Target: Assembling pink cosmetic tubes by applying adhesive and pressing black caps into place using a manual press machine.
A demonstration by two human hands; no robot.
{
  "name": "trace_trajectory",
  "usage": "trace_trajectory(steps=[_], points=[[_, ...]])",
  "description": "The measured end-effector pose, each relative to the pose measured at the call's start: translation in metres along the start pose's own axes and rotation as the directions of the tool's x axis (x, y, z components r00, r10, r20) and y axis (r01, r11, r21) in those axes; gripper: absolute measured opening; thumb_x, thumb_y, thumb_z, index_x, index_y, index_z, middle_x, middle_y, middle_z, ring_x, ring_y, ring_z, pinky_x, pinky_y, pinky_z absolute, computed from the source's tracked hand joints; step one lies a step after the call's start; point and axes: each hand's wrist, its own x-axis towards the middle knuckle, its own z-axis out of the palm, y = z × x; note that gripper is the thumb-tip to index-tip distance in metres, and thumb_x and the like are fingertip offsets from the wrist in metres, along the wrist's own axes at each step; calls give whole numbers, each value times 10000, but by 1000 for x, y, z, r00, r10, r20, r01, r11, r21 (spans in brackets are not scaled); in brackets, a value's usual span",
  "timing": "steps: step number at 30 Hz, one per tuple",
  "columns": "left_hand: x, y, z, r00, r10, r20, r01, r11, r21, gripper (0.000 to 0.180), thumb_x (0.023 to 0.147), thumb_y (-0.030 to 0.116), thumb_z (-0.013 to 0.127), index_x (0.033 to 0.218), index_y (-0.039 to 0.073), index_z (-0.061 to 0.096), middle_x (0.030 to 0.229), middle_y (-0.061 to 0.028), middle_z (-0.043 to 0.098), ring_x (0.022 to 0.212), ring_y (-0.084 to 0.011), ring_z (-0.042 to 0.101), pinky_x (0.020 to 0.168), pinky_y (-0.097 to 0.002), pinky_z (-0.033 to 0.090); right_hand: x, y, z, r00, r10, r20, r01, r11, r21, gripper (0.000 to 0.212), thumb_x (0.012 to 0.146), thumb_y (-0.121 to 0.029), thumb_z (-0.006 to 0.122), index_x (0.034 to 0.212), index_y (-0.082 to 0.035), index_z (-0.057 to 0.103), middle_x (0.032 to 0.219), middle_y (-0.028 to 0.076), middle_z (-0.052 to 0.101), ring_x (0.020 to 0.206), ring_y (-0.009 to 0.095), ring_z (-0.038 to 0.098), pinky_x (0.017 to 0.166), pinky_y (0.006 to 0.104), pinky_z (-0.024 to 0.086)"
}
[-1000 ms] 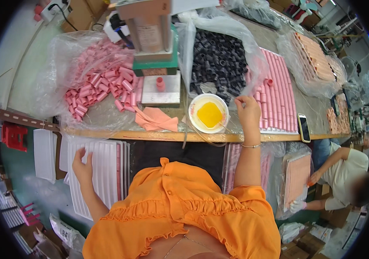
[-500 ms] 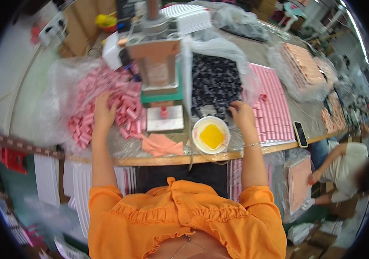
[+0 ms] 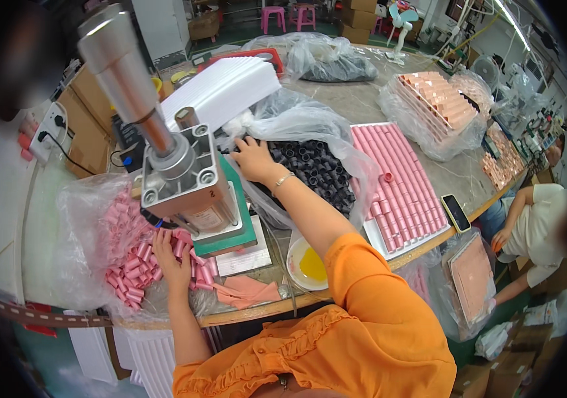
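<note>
On the left, my left hand (image 3: 172,260) lies over a pile of loose pink tubes (image 3: 131,272), its fingers stretched and apart. My right arm reaches across the table, putting my right hand (image 3: 255,161) at the far left edge of a heap of black ring-shaped caps (image 3: 313,172). Its fingers are spread beside the clear plastic bag (image 3: 306,119) around the caps; whether they touch the plastic is unclear. Between the two heaps stands a metal press (image 3: 187,189) on a green base. In front of it is a pale metal block (image 3: 247,257), partly hidden by the press.
A white bowl (image 3: 294,268) of yellow liquid and a peach cloth (image 3: 247,292) sit near the front edge. Rows of pink tubes (image 3: 406,189) fill a white tray at right, beside a phone (image 3: 455,212). White sheets (image 3: 224,89) lie behind the press. Another person (image 3: 538,225) sits at right.
My right hand has moved from the near right side of the black caps to their far left edge. My left hand stays at the pink tubes. The view has turned and tilted.
</note>
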Motion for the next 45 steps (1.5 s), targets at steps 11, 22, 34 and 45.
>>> trace_trajectory(steps=[11,22,34,45], points=[[7,-6,0,1000,-10,-19,9,999,-45,588,817,78,692,1370,55,495,1449,-210,423,1378,-377,357,1136,-465,269,-51,58,-18,999,17,-32,-15,999,52,337,786,-372,736,1050,-184,643,1082,51,636,1126,262,561,1035,544,332],[2,142,-17,783,616,89,-576,771,-272,260,714,33,665,973,60,670,1042,-101,651,1050,-285,598,893,-424,458,-184,80,-106,924,289,-250,-178,904,388,169,841,-131,716,1007,-98,727,1098,126,694,927,287,677,746,316,531],[37,181,81,501,483,718,-741,669,67,138,749,106,617,773,112,752,882,-29,669,1058,-238,567,1134,-561,267,-242,50,-90,782,624,18,-543,665,514,167,772,-136,760,894,-32,715,824,173,678,768,329,661,697,406,518],[-27,118,-29,981,14,194,37,966,-255,184,822,90,702,1006,81,696,941,-62,689,873,-199,655,764,-345,508,-290,38,-136,842,522,-137,-389,763,517,89,827,-58,733,894,-25,686,825,64,595,651,157,545,596,274,447]])
